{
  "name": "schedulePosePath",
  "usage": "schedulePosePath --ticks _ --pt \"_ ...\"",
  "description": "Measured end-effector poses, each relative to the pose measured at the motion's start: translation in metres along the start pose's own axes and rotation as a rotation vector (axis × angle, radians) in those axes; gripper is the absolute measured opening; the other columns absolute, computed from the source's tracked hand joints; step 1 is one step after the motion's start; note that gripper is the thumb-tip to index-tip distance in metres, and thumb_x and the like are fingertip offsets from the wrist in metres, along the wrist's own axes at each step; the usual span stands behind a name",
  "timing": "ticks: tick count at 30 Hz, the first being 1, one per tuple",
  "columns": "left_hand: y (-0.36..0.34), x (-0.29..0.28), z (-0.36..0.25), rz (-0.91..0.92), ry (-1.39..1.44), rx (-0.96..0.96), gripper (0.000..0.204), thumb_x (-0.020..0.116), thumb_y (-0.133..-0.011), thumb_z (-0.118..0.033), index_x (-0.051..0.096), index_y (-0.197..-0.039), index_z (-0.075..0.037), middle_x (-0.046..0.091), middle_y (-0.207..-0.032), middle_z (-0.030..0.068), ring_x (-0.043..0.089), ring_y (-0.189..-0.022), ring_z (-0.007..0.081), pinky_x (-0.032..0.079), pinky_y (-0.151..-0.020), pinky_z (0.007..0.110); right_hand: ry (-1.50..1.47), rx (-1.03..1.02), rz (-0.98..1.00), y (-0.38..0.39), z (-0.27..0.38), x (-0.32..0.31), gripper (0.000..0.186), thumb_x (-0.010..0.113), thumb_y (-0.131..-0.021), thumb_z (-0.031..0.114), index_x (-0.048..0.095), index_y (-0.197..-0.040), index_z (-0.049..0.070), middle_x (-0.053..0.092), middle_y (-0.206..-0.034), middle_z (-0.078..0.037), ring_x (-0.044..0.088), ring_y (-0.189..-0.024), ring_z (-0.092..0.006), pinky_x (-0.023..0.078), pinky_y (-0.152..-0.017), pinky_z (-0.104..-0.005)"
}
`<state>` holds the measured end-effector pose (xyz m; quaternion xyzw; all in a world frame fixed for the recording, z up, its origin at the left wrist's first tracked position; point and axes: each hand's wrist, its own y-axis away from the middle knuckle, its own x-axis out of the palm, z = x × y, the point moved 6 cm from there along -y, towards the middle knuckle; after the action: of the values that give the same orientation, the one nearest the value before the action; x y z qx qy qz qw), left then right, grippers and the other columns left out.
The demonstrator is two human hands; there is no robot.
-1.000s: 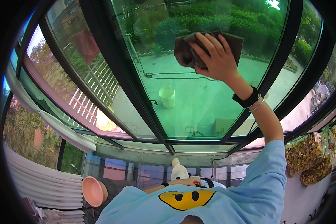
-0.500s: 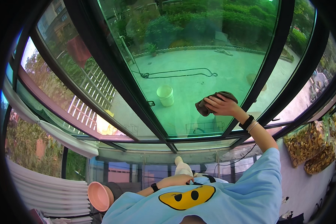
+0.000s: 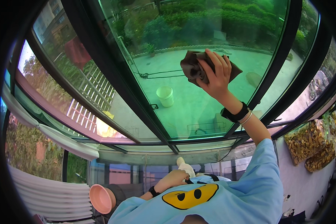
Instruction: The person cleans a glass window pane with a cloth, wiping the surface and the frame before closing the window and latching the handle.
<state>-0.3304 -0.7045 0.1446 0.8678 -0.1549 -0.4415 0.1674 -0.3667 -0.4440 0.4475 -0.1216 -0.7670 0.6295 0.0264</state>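
Observation:
My right hand presses a dark brown cloth against the green-tinted window pane, at about mid-height. The fingers are spread over the bunched cloth, and one corner of it sticks out to the right. My left hand rests low at my waist, beside a black strap. Its fingers are curled, and what they hold, if anything, is hidden. Black frame bars border the pane on both sides, with a small handle on the left one.
A pink basin stands at the lower left beside a white curtain. On the right lie clear bags of yellow-brown pieces. Through the glass show a pale bucket, a paved yard, a white fence and shrubs.
My right hand has moved the cloth up and slightly left on the pane, turning so the fingers point upward. My left hand stays at my waist.

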Motion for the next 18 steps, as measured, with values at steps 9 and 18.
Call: schedulePosePath --ticks 9,18 --pt "0.009 0.057 0.034 0.315 0.588 -0.005 0.033 0.06 -0.083 -0.023 0.064 -0.105 0.001 0.068 -0.091 0.0163 0.064 -0.079 0.0238 0.048 -0.07 0.035 -0.181 -0.446 0.168 0.046 0.095 0.06 0.025 0.058 -0.08 0.021 0.067 -0.1 0.008 0.057 -0.125 -0.005 0.054 -0.111 -0.0179 0.041 -0.096 -0.0364" --pt "0.042 0.1 0.066 0.433 1.1 -0.093 0.038 0.06 -0.089 -0.027 0.061 -0.107 0.006 0.065 -0.087 -0.0003 0.053 -0.076 0.0073 0.044 -0.065 0.029 -0.23 -0.648 0.385 0.163 0.128 0.089 0.034 0.054 -0.087 0.025 0.061 -0.114 0.005 0.052 -0.133 -0.005 0.047 -0.121 -0.0187 0.036 -0.1 -0.034"
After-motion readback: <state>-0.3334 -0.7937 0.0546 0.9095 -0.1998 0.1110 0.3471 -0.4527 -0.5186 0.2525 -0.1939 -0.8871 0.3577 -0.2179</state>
